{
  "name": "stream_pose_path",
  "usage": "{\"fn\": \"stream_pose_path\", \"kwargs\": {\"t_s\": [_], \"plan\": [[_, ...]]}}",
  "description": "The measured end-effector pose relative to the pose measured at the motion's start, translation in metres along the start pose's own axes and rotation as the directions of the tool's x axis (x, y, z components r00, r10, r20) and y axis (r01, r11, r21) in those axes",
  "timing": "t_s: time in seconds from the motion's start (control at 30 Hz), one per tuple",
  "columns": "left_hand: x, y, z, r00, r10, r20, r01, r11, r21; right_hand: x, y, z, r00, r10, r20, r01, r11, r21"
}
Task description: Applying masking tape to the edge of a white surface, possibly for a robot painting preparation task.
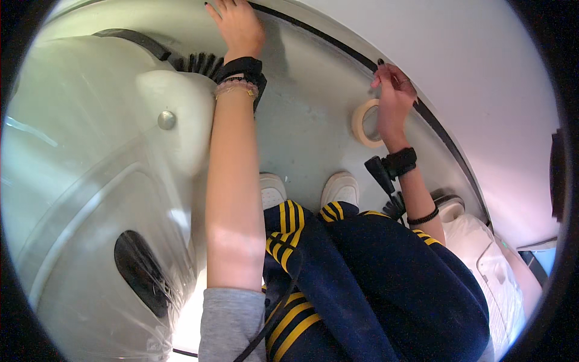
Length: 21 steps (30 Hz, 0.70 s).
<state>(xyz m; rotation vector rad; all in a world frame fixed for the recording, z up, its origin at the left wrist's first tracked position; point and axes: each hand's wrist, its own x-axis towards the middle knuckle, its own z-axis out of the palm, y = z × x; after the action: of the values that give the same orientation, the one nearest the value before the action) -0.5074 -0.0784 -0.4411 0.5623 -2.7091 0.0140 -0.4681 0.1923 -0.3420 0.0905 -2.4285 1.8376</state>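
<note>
My left hand [240,27] reaches to the top of the view, back up, with its fingers apart; some fingertips are cut off by the edge. It lies near a dark strip [313,33] that runs along the foot of a pale wall. My right hand [395,96] is by the same strip, farther right. Its thumb and fingers are curled together, and whatever may be between them is too small to make out. A roll of cream masking tape [360,123] is just left of that hand, partly behind it; I cannot tell whether it touches the hand.
At left stands a bulky white seat-like form [90,151] under clear plastic, with a round metal button [167,120] and black bristles [199,63] beside it. A smooth white panel [470,78] curves along the right. My white shoes [341,188] stand on the grey floor [301,120].
</note>
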Motion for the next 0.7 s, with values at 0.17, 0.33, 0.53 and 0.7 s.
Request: {"fn": "stream_pose_path", "kwargs": {"t_s": [0.17, 0.33, 0.53, 0.7], "plan": [[-0.013, 0.021, -0.027, 0.998, -0.007, 0.061, 0.014, 0.993, -0.118, 0.01, 0.021, 0.001, 0.999, 0.044, -0.028, -0.045, 0.998, -0.051], [-0.045, 0.049, -0.059, 0.994, 0.09, 0.06, -0.079, 0.982, -0.169, 0.016, 0.049, 0.006, 0.998, -0.039, -0.043, 0.024, 0.951, -0.307], [-0.091, 0.085, -0.059, 0.983, 0.042, -0.177, -0.139, 0.8, -0.584, -0.008, 0.045, 0.0, 0.992, 0.074, 0.099, -0.077, 0.997, 0.019], [-0.108, 0.118, -0.069, 0.674, 0.087, 0.734, 0.513, -0.77, -0.379, -0.032, 0.03, 0.005, 0.992, 0.111, 0.066, -0.117, 0.99, 0.083]]}}
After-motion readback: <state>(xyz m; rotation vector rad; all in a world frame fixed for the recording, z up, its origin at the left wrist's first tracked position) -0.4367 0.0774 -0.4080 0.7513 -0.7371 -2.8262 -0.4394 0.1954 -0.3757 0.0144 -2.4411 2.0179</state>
